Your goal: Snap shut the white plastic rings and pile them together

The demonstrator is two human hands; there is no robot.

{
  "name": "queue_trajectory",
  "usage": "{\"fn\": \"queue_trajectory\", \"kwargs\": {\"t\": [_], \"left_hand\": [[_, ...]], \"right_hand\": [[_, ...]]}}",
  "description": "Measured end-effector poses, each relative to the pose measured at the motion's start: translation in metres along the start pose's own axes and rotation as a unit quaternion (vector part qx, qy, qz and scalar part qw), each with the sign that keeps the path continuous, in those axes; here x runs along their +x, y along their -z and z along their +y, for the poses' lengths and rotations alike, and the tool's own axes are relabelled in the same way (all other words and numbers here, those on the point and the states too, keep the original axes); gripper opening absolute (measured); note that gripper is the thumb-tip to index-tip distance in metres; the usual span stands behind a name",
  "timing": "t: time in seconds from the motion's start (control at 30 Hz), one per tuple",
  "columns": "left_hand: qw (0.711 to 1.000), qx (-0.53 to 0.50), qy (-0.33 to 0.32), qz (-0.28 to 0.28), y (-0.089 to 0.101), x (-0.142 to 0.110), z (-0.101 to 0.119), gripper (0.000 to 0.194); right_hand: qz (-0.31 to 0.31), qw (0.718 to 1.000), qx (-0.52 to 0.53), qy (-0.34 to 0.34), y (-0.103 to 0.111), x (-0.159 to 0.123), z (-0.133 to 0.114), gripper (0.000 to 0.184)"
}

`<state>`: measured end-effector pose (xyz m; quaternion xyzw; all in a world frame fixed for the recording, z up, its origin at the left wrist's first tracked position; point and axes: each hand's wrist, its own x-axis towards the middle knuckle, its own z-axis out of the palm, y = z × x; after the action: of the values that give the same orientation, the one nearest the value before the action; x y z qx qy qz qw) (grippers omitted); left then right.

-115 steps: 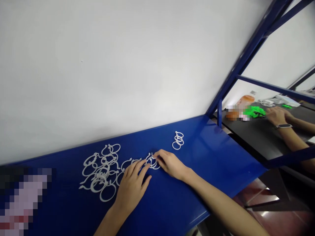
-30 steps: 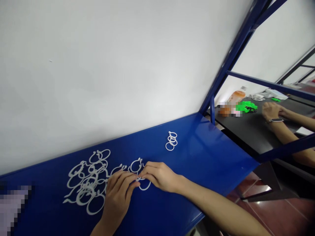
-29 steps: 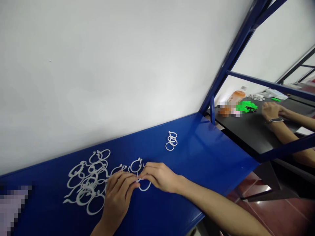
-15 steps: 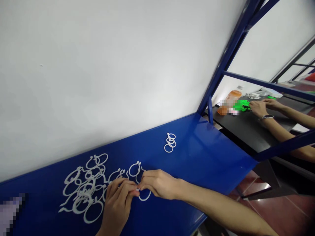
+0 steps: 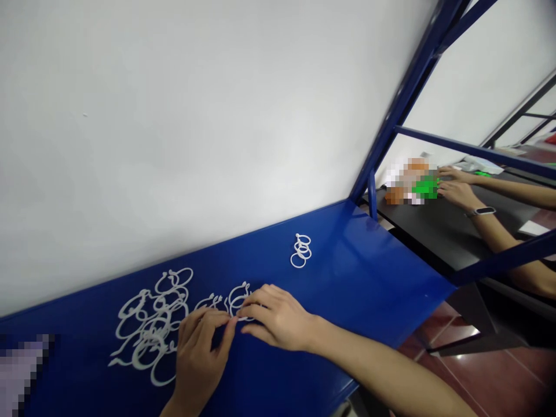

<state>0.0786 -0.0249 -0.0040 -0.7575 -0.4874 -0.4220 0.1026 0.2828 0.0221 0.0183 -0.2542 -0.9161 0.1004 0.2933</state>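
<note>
On the blue metal shelf [image 5: 356, 272] lies a heap of white plastic rings [image 5: 150, 324] at the left. My left hand [image 5: 200, 356] and my right hand [image 5: 278, 317] meet fingertip to fingertip just right of the heap, both pinched on one white ring [image 5: 237, 301] that lies at the heap's edge. The ring shows only in part behind my fingers. Further right, near the wall, a small neat stack of rings [image 5: 301, 251] lies apart from my hands.
A white wall rises behind the shelf. Blue frame posts [image 5: 403, 98] stand at the shelf's right end. Beyond them another person's hands [image 5: 456, 185] work at green pieces [image 5: 423, 186] on a black table [image 5: 452, 231]. The shelf's front edge drops to a red floor.
Both hands have shifted slightly up toward the heap, still pinched together on a ring. The loop seen below my right fingers half a second ago no longer shows. The other person's hands moved left.
</note>
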Motion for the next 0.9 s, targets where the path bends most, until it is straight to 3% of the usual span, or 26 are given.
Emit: {"fn": "queue_trajectory", "kwargs": {"t": [0.1,0.2,0.27,0.4,0.53,0.63,0.9], "left_hand": [[1.000,-0.010,0.003,0.000,-0.001,-0.002,-0.001,0.007],[1.000,-0.020,0.002,-0.011,-0.002,-0.003,-0.002,0.003],[0.999,-0.009,0.002,-0.031,-0.004,-0.004,-0.002,0.009],[0.995,0.034,-0.009,-0.094,-0.010,-0.006,-0.001,0.015],[0.990,0.064,-0.021,-0.122,-0.018,-0.008,0.000,0.019],[0.988,0.073,-0.025,-0.132,-0.019,-0.008,0.000,0.021],[0.987,0.065,-0.035,-0.142,-0.017,-0.008,0.002,0.014]], "right_hand": [[-0.026,0.999,-0.002,0.031,-0.001,0.000,0.004,0.024],[-0.023,0.999,0.007,0.045,0.011,0.002,0.020,0.025],[0.005,1.000,-0.003,-0.008,0.027,0.002,0.043,0.022],[0.048,0.979,-0.061,-0.191,0.058,-0.002,0.109,0.015],[0.040,0.971,-0.054,-0.230,0.067,-0.011,0.156,0.015],[0.025,0.974,-0.050,-0.218,0.065,-0.015,0.167,0.015],[0.006,0.978,-0.066,-0.198,0.066,-0.019,0.168,0.019]]}}
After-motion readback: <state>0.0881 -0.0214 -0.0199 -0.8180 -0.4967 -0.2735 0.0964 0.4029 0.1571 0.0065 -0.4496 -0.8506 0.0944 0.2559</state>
